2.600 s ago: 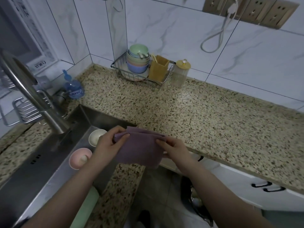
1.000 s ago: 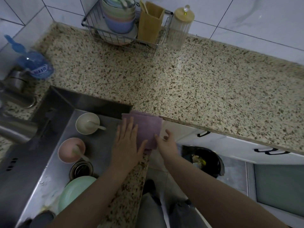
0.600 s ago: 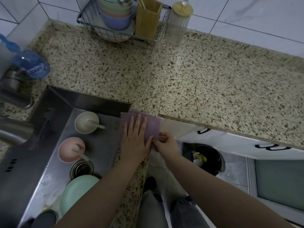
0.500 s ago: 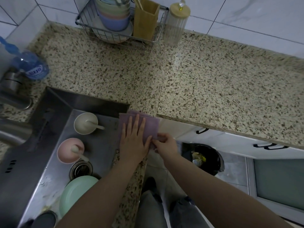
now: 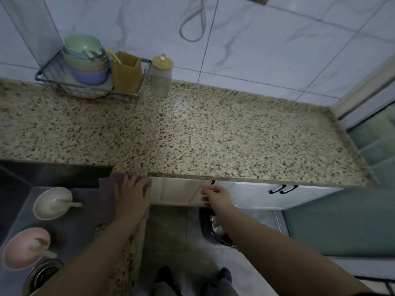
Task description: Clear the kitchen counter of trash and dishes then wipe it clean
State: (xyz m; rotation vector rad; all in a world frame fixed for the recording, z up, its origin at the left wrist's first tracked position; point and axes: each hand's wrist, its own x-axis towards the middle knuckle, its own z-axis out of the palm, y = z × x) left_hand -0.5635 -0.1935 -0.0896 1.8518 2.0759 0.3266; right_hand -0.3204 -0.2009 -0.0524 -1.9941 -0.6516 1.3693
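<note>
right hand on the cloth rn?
No, the right hand hangs off the counter edge by the cabinet front, apart from the purple cloth, which only the left hand presses flat.

The speckled granite counter (image 5: pixel 224 135) runs along the tiled wall, its front edge right in front of me. At its back edge, toward the left, sits a wire dish rack (image 5: pixel 49 77) holding stacked bowls (image 5: pixel 85 60) and a tan utensil holder (image 5: pixel 127 71). Just beside the rack's right end, a ribbed jar (image 5: pixel 161 79) with a wooden lid stands on the stone. At the front corner by the sink, a purple cloth (image 5: pixel 106 195) lies flat on the narrow strip of counter, pressed under my left hand (image 5: pixel 133 197).
</note>
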